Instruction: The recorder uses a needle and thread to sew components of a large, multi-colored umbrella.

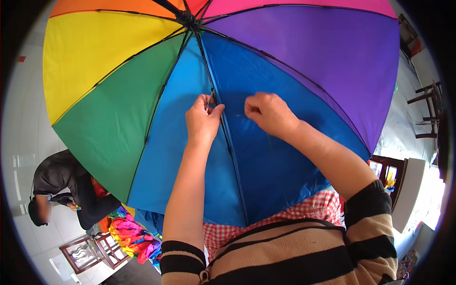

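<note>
A large open umbrella [178, 109] with rainbow-coloured panels lies before me, the underside of its canopy and its black ribs facing me. My left hand [203, 118] pinches one rib [212, 88] between thumb and fingers, where the light blue panel meets the dark blue one. To the right of it, my right hand [271, 113] hovers over the dark blue panel with its fingers closed. Whatever those fingers hold, if anything, is too small to make out, and the hand is slightly blurred. At the top, the ribs gather at the black hub [185, 18] on the shaft.
Left of the canopy, another person [71, 185] in dark clothes bends over some colourful cloth. A heap of rainbow fabric [135, 237] lies nearby at the lower left. Red checked cloth [304, 209] covers my lap. Dark wooden chairs [427, 109] stand at the far right.
</note>
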{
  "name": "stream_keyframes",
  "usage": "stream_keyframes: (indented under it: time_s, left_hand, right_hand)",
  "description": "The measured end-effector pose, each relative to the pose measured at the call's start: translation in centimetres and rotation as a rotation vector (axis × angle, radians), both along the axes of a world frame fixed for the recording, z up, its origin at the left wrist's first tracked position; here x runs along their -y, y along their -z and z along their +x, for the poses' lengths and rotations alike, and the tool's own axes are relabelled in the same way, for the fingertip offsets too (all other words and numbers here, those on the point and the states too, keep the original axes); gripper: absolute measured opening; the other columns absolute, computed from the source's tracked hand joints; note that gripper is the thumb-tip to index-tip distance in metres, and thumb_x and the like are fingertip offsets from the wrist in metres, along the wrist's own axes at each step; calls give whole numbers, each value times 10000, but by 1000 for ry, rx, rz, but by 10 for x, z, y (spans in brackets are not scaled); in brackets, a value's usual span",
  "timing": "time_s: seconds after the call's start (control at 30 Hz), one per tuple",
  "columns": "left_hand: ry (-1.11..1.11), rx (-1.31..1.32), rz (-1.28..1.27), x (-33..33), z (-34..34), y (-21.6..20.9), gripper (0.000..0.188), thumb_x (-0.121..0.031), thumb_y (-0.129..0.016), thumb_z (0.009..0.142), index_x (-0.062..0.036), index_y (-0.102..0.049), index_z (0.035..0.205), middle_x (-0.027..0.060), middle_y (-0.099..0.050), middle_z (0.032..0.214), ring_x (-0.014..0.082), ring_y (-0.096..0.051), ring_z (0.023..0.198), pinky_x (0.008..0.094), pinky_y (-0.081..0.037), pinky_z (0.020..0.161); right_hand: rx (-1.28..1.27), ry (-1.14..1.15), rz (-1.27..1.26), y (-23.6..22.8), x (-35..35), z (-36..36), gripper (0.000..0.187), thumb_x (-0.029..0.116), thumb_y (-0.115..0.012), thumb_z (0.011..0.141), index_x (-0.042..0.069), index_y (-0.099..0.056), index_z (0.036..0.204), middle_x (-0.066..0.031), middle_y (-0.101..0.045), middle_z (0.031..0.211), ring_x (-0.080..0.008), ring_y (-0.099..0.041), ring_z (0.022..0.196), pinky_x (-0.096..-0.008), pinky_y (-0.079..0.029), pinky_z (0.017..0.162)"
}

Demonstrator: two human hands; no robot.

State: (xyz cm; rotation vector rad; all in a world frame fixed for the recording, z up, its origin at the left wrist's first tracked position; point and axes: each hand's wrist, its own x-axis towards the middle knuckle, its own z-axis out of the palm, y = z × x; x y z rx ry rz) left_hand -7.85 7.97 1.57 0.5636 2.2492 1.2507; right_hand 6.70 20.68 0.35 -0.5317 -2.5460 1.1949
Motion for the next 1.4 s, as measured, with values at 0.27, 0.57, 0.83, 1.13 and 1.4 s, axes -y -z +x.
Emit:
stream_keyframes:
  time_s: [0.27,0.57,0.83,1.13,1.4]
  left_hand:
    - [-7,-246,48,-9,-9,5,133,-73,-701,825,-16,-581,835,37,-597,640,78,-550,571,252,-452,525]
    - [-15,17,213,-7,-7,0,91,-12,-665,854,-20,-577,833,20,-595,699,66,-533,601,220,-432,534]
    - [-38,-2,227,-8,-6,3,93,23,-662,848,-7,-574,845,18,-590,706,61,-536,625,216,-439,555]
    - [-101,-29,312,-16,-2,8,108,-32,-675,863,-7,-570,864,17,-584,745,65,-518,603,224,-435,547]
    - [-247,85,419,-22,-15,9,85,-69,-668,880,-26,-597,900,16,-579,770,60,-478,548,211,-341,469]
  right_hand:
    - [-149,121,251,-1,-24,-65,43,51,-630,807,65,-595,828,-108,-602,807,-338,-611,751,-417,-504,645]
    - [-242,177,460,-1,-24,-84,84,13,-625,778,55,-573,829,-101,-591,810,-305,-617,817,-403,-518,668]
    - [-103,86,444,-2,-12,-76,141,-11,-633,733,41,-549,833,-120,-583,845,-297,-616,853,-393,-529,676]
    - [-337,-65,500,15,-28,-89,207,-6,-635,678,43,-524,846,-103,-548,855,-281,-597,868,-378,-536,669]
    - [-370,-85,518,16,-30,-92,185,12,-629,706,50,-518,850,-91,-522,832,-267,-587,854,-365,-537,638]
